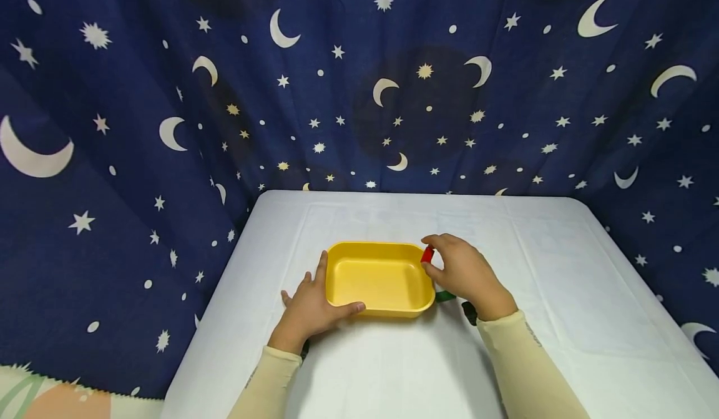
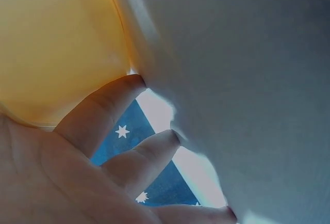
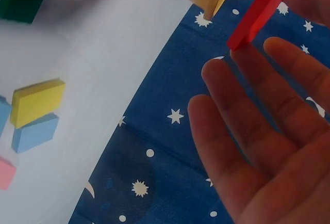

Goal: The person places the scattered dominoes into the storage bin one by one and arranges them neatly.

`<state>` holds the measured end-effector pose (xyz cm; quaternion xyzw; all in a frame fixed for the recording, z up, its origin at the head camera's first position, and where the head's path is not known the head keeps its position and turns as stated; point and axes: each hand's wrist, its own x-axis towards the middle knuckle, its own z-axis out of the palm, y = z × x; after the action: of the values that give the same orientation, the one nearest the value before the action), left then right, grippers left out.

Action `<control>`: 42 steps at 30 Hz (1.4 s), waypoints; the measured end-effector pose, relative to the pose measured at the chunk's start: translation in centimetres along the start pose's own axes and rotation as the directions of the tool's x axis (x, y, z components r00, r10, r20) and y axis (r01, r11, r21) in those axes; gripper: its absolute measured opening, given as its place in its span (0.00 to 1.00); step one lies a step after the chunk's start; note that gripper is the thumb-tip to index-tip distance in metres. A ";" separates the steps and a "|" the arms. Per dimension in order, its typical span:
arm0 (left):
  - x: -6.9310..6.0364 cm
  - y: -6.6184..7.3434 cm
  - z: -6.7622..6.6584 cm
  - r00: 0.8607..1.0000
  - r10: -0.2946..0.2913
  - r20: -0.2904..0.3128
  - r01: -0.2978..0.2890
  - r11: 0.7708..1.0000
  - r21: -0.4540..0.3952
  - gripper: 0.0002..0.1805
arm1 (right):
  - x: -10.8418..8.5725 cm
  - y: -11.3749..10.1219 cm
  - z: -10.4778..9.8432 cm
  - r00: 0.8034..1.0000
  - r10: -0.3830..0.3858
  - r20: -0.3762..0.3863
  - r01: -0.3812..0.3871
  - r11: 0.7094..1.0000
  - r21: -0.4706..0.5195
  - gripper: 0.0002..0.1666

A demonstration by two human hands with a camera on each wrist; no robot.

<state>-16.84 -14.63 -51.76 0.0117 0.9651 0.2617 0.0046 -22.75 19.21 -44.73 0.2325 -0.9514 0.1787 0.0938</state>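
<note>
At the right rim of the yellow tray (image 1: 379,280), the right hand (image 1: 467,274) pinches the red block (image 1: 427,255) by its ends, a sound hold for something probably light, stiff and smooth, while the left hand (image 1: 311,307) rests straight fingers against the tray's left side.

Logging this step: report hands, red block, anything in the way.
Left hand on tray, left end. Right hand pinching red block by tray's right end. Green block outside tray's right side, not over its opening.

head cam bright, soft shadows on tbl (image 1: 573,281); l wrist cam dim, hazy; r sharper.
</note>
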 end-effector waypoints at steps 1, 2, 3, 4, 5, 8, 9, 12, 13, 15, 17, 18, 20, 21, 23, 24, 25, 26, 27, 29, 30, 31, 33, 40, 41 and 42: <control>0.0 0.0 0.0 1.000 0.000 0.000 0.000 1.000 0.000 0.83 | 0.1 -0.1 0.0 1.000 -0.005 0.000 0.005 1.000 0.001 0.30; 0.0 0.0 -0.1 1.000 0.000 -0.001 0.000 1.000 -0.001 0.83 | 0.2 -0.3 0.0 1.000 -0.008 0.000 0.008 1.000 0.003 0.30; 0.0 0.0 -0.1 1.000 0.000 -0.001 0.000 1.000 -0.002 0.83 | 0.4 -0.4 0.1 1.000 -0.012 0.000 0.012 1.000 0.003 0.30; 0.0 0.0 -0.1 1.000 0.000 -0.001 0.000 1.000 -0.004 0.83 | 0.5 -0.6 0.1 1.000 -0.012 0.001 0.012 1.000 0.006 0.30; 0.0 0.1 -0.2 1.000 -0.001 0.000 0.001 1.000 -0.005 0.82 | 0.6 -0.8 0.0 1.000 -0.015 0.002 0.015 1.000 0.009 0.30; -0.1 0.1 -0.2 1.000 -0.007 0.006 0.007 1.000 -0.005 0.82 | 1.1 -1.2 0.1 1.000 -0.023 0.004 0.023 1.000 0.015 0.29; -0.1 0.1 -0.2 1.000 -0.008 0.006 0.008 1.000 -0.004 0.82 | 1.2 -1.4 0.1 1.000 -0.025 0.005 0.025 1.000 0.016 0.29; -0.1 0.2 -0.1 1.000 -0.012 0.003 0.012 1.000 -0.006 0.83 | 1.7 -1.7 0.2 1.000 -0.028 0.009 0.028 0.999 0.017 0.28; 0.0 0.1 -0.1 1.000 -0.012 0.001 0.012 1.000 -0.008 0.83 | 1.8 -1.8 0.2 1.000 -0.029 0.010 0.029 0.999 0.017 0.28; 0.0 0.1 -0.1 1.000 -0.015 0.000 0.015 1.000 -0.018 0.83 | 2.1 -2.1 0.4 0.999 -0.030 0.015 0.029 0.999 0.025 0.28; 0.1 0.1 0.0 1.000 -0.020 0.002 0.020 1.000 -0.022 0.83 | 2.4 -2.4 0.7 0.999 -0.033 0.019 0.032 0.999 0.034 0.28; 0.1 0.0 0.0 1.000 -0.021 0.005 0.021 1.000 -0.023 0.83 | 2.5 -2.6 0.8 0.999 -0.036 0.020 0.035 0.999 0.040 0.28; 0.1 0.0 0.0 1.000 -0.020 0.007 0.021 1.000 -0.023 0.82 | 2.8 -2.9 1.0 0.999 -0.043 0.020 0.041 0.998 0.052 0.28; 0.1 -0.1 0.1 1.000 -0.018 0.005 0.018 1.000 -0.024 0.82 | 3.0 -3.1 1.2 0.999 -0.047 0.021 0.045 0.997 0.055 0.28; 0.2 -0.1 0.1 1.000 -0.014 0.001 0.014 1.000 -0.020 0.82 | 3.3 -3.4 1.4 0.998 -0.054 0.026 0.052 0.997 0.058 0.28; 0.2 -0.1 0.1 1.000 -0.011 0.002 0.011 1.000 -0.018 0.82 | 3.4 -3.6 1.5 0.998 -0.057 0.030 0.055 0.997 0.057 0.28; 0.2 -0.1 0.1 1.000 -0.009 0.001 0.009 1.000 -0.018 0.82 | 3.6 -3.7 1.6 0.998 -0.058 0.035 0.056 0.997 0.055 0.28; 0.2 -0.1 0.0 1.000 -0.009 0.000 0.009 1.000 -0.016 0.82 | 3.8 -3.8 1.6 0.997 -0.060 0.039 0.058 0.997 0.051 0.28; 0.2 -0.1 0.0 1.000 -0.009 0.000 0.009 1.000 -0.013 0.82 | 4.0 -4.0 1.6 0.997 -0.062 0.041 0.060 0.997 0.047 0.29; 0.3 0.0 0.1 1.000 -0.007 -0.002 0.007 1.000 -0.011 0.82 | 4.2 -4.1 1.5 0.997 -0.064 0.039 0.063 0.997 0.036 0.28; 0.3 0.0 0.1 1.000 -0.006 -0.003 0.006 1.000 -0.011 0.82 | 4.3 -4.2 1.4 0.997 -0.066 0.034 0.065 0.997 0.032 0.28; 0.3 0.1 0.0 1.000 -0.007 -0.003 0.007 1.000 -0.011 0.82 | 4.5 -4.3 1.3 0.997 -0.069 0.028 0.068 0.997 0.031 0.28; 0.3 0.1 0.0 1.000 -0.007 -0.006 0.007 1.000 -0.013 0.81 | 4.7 -4.5 1.2 0.997 -0.081 0.019 0.080 0.996 0.029 0.27; 0.1 0.2 -0.1 1.000 -0.019 0.003 0.019 1.000 -0.014 0.81 | 5.4 -5.1 1.6 0.993 -0.116 0.028 0.115 0.993 0.035 0.27; 0.1 0.2 -0.2 1.000 -0.019 0.004 0.019 1.000 -0.015 0.81 | 5.5 -5.2 1.8 0.993 -0.119 0.028 0.118 0.992 0.034 0.27; 0.0 0.3 -0.2 1.000 -0.020 0.005 0.020 1.000 -0.016 0.81 | 5.6 -5.3 2.0 0.992 -0.124 0.025 0.123 0.992 0.036 0.27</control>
<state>-16.87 -14.46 -51.47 0.0028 0.9629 0.2696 0.0096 -25.32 11.80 -43.51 0.2949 -0.9332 0.1856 0.0878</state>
